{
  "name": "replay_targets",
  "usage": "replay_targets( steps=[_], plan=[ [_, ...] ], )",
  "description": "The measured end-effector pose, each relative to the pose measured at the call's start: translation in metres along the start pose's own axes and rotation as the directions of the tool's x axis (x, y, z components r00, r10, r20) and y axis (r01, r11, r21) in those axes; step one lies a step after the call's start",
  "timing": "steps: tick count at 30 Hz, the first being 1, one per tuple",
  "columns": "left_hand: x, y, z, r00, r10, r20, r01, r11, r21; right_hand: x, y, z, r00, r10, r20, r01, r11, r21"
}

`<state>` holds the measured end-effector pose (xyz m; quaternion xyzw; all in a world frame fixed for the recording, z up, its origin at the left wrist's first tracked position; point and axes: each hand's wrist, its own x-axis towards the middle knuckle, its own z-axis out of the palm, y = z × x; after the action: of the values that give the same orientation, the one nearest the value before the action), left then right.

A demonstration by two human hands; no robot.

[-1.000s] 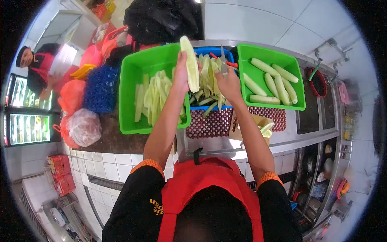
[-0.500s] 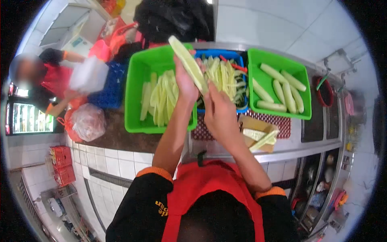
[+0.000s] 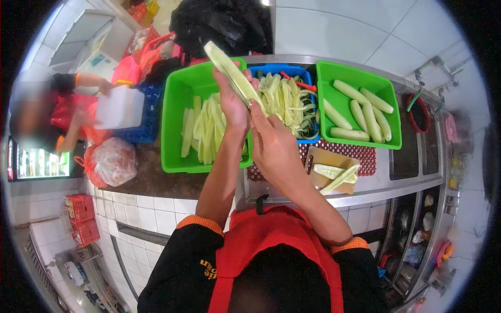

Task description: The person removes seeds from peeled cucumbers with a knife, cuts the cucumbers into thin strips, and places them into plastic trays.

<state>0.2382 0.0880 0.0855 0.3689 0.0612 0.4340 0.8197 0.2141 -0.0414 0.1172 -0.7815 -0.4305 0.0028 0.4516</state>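
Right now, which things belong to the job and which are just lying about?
Likely in the job:
- cucumber half in the left hand
- left green tub
- blue tub
- peeled cucumbers, right green tub

Apparently lying about:
- knotted bag
- black plastic
- red crates

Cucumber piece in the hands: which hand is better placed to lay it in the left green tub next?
Left, I'd judge: the left hand already supports the cucumber piece beside the left green tub's right side. The right hand, at the piece's lower end, is farther from that tub.

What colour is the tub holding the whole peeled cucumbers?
Bright green; the tub shows best in the head view.
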Motion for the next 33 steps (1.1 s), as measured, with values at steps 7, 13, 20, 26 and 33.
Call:
replay_targets(
  steps=[7, 13, 20, 26, 33],
  plan=[
    [0.005, 0.004, -0.005, 0.998, 0.04, -0.048, -0.04, 0.999, 0.008, -0.009, 0.001, 0.003, 0.999, 0.023, 0.045, -0.02, 0.998, -0.051],
    [0.02, 0.006, -0.011, 0.997, 0.037, -0.062, -0.036, 0.999, 0.029, -0.022, 0.006, -0.002, 0.991, 0.096, 0.089, -0.084, 0.988, -0.13],
    [0.04, -0.003, -0.01, 0.993, 0.097, -0.068, -0.094, 0.994, 0.051, -0.033, 0.015, -0.011, 0.978, 0.174, 0.116, -0.153, 0.973, -0.171],
    [0.047, -0.008, -0.003, 0.997, 0.017, -0.082, -0.013, 0.998, 0.056, -0.044, 0.021, -0.017, 0.974, 0.211, 0.081, -0.19, 0.958, -0.215],
    [0.052, -0.011, 0.001, 0.99, -0.01, -0.14, 0.008, 1.0, -0.015, -0.065, 0.022, -0.031, 0.971, 0.237, 0.033, -0.23, 0.964, -0.132]
  ],
)
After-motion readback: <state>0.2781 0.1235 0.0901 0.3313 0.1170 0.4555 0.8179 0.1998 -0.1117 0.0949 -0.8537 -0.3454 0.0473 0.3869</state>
